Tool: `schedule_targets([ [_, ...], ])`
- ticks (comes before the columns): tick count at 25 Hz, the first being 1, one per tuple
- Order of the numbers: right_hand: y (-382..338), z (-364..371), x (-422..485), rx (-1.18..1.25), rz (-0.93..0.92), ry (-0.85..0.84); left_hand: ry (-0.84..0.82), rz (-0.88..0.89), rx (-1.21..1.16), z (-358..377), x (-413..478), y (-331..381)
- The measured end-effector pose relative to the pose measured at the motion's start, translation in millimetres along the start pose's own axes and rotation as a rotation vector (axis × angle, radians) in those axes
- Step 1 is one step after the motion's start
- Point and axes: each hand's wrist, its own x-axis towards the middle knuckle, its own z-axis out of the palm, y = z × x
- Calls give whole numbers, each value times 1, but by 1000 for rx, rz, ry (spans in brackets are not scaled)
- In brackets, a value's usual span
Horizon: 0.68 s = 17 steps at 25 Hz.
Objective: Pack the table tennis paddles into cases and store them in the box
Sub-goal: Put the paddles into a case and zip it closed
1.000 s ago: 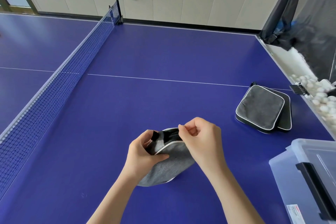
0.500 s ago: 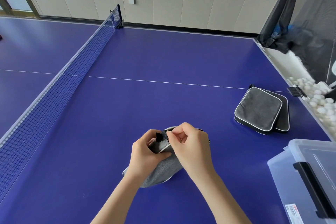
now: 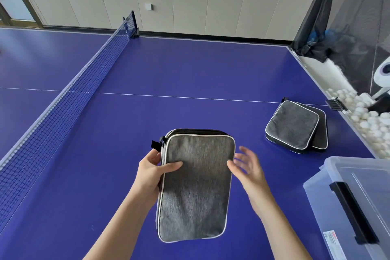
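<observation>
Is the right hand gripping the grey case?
No, the right hand is open beside the grey case, which the left hand grips.

L hand (image 3: 155, 172): bare forearm is seen entering from the bottom edge, angled up and to the right. Thumb is laid flat across the front of the grey case (image 3: 196, 192), pointing right. Fingers are curled behind its left edge and only partly seen. Case is gripped thumb-vs-fingers.

R hand (image 3: 247, 167): bare forearm is seen entering from bottom right, angled up and to the left. Palm is turned leftward; fingers are spread, relaxed and blurred. Nothing is held. Thumb tip is placed just beside the case's right edge; contact can't be confirmed.
</observation>
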Motion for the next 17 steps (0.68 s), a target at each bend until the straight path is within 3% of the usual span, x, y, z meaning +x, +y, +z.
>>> schedule_targets([
  [4,25,-3,-7,210,246,-326,15,-74,-41,-1,-4,-7],
  [17,42,66,-13,194,347,-433,153,-75,-46,-78,-48,-39],
])
